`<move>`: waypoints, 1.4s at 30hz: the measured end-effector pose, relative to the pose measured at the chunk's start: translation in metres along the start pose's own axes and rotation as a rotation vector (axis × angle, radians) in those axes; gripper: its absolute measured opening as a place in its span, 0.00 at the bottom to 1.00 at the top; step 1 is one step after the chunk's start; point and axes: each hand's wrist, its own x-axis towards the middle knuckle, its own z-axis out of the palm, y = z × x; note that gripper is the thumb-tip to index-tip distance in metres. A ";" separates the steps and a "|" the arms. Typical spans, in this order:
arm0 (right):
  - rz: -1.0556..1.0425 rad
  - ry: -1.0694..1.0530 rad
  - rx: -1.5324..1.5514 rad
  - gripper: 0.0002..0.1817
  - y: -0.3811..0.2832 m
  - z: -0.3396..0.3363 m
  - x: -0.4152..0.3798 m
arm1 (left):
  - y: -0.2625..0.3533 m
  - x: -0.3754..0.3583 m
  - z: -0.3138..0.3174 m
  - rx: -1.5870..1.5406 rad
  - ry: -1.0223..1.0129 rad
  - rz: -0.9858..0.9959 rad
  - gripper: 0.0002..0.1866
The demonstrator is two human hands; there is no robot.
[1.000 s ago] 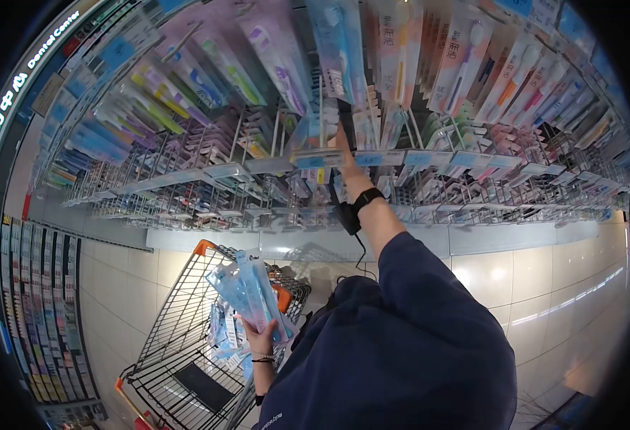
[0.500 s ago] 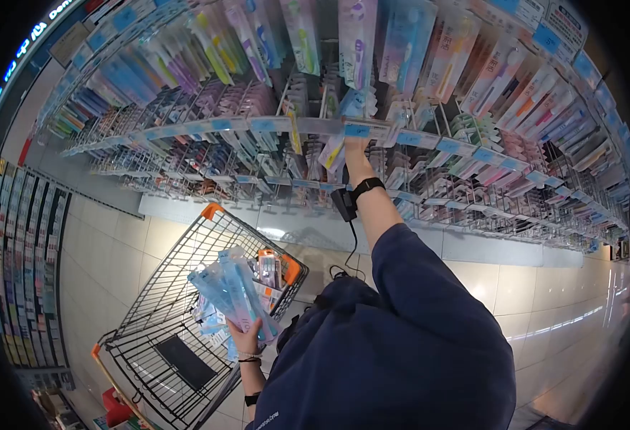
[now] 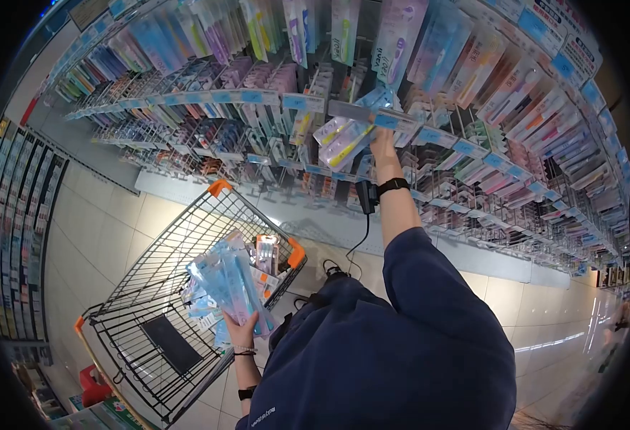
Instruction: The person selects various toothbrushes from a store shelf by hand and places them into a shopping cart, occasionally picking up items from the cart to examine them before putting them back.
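Note:
My left hand is closed around the lower ends of a fanned bunch of blue packaged toothbrushes, over the shopping cart. With the arm stretched forward, my right hand is at the shelf's price rail, which hides most of its fingers. Tilted packaged toothbrushes, with yellow and purple handles showing, stick out below the rail beside that hand. They appear to be in its grip. Similar packs hang in rows around it.
More packages lie in the cart near its orange corner. A second display rack stands at the left. Tiled floor runs along the shelves, and a black cable hangs from my right wrist.
More of the tilted toothbrush packs shows beside my right hand, with two handles visible below the rail. My left hand keeps its bunch over the cart. The view has shifted slightly.

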 end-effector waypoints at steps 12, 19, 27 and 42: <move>0.068 -0.333 0.158 0.14 0.027 -0.052 -0.056 | -0.007 0.006 -0.007 -0.002 -0.022 0.048 0.45; 0.441 -0.381 0.271 0.18 0.047 -0.061 -0.141 | -0.001 0.002 -0.010 -0.011 0.006 0.079 0.43; 0.639 -0.715 0.308 0.23 0.114 0.035 -0.239 | -0.015 -0.010 -0.034 -0.068 0.147 0.089 0.49; 0.842 -1.474 -0.514 0.42 0.100 0.018 -0.366 | -0.010 -0.028 -0.037 -0.026 0.042 0.123 0.47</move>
